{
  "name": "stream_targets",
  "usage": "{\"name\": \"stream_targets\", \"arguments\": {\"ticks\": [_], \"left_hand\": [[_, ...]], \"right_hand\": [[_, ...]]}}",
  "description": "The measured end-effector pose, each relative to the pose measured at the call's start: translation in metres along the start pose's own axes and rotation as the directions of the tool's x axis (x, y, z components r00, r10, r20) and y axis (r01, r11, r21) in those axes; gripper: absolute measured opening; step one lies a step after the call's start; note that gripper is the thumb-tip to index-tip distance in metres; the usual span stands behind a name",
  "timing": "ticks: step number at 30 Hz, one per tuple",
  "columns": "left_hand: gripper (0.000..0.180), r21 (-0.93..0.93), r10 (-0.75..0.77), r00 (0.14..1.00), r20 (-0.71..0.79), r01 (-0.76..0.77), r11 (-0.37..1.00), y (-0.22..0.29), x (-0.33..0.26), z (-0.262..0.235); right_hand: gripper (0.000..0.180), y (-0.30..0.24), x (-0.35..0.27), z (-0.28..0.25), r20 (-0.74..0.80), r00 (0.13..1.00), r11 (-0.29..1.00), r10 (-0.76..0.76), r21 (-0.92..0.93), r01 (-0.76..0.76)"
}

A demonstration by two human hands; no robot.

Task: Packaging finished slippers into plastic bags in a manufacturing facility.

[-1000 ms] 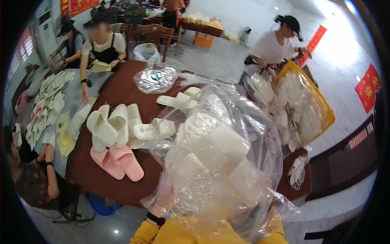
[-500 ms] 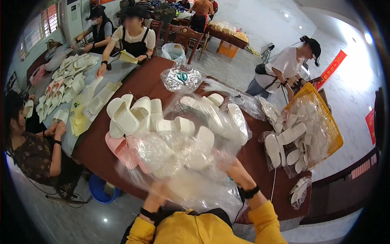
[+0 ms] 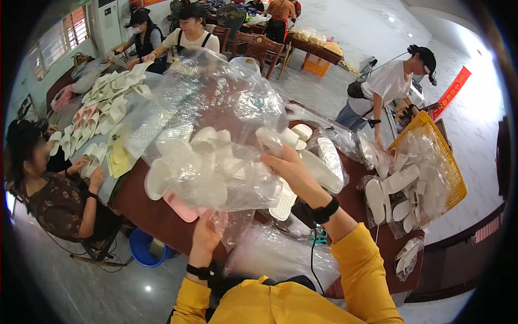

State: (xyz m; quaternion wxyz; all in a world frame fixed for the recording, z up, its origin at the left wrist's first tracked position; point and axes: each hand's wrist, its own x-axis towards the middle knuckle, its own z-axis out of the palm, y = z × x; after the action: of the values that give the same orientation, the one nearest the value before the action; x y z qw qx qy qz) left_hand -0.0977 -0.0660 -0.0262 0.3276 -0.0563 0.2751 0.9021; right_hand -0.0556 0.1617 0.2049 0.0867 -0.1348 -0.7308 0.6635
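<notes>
A large clear plastic bag (image 3: 232, 108) is spread upright and billowing in front of me. My left hand (image 3: 208, 232) is closed on its near lower edge. Higher up and farther right, my right hand (image 3: 294, 170) pinches the bag's plastic beside a white slipper. Through the film shows a heap of white slippers on the red-brown table; I cannot tell whether any lie inside the bag. A pink slipper (image 3: 183, 208) peeks out under its lower edge. One white slipper (image 3: 285, 202) shows its textured surface below my right hand. Flat clear bags (image 3: 275, 254) lie near my body.
Bagged slippers lie by a tipped yellow crate (image 3: 453, 178) on the right, where a person in white (image 3: 386, 81) reaches in. Across a grey table at left, more people handle slippers (image 3: 116, 89). A blue bucket (image 3: 145, 251) stands on the floor. A black cable (image 3: 313, 264) hangs near my right arm.
The bag, blurred low over the slippers before, now stands raised and opened out. My right hand has moved up and forward; my left stays low near the table's edge.
</notes>
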Motion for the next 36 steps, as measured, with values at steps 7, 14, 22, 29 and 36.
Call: {"name": "stream_targets", "arguments": {"ticks": [7,14,22,29,36], "left_hand": [[0.027,-0.229,-0.157,0.984,0.082,0.172,0.958,0.014,0.020,0.016],[0.067,0.123,-0.119,0.948,0.296,0.086,0.989,0.010,-0.053,0.090],[0.079,-0.193,-0.465,0.867,0.179,0.495,0.847,-0.052,-0.094,0.053],[0.104,0.512,-0.024,0.993,-0.118,0.081,0.855,-0.068,-0.068,0.045],[0.110,0.613,0.041,0.997,0.069,-0.074,0.787,-0.077,-0.092,0.033]], "right_hand": [[0.039,-0.018,-0.027,-0.025,-0.143,0.987,0.997,-0.078,-0.029,0.075],[0.050,-0.011,-0.095,-0.106,-0.220,0.975,0.997,-0.035,0.057,0.048],[0.073,0.142,-0.218,-0.190,-0.092,0.950,0.950,0.298,0.124,-0.286],[0.044,0.184,-0.238,-0.159,-0.442,0.897,0.839,0.006,-0.486,-0.245],[0.063,0.186,-0.226,-0.100,-0.517,0.855,0.886,0.031,-0.382,-0.263]]}}
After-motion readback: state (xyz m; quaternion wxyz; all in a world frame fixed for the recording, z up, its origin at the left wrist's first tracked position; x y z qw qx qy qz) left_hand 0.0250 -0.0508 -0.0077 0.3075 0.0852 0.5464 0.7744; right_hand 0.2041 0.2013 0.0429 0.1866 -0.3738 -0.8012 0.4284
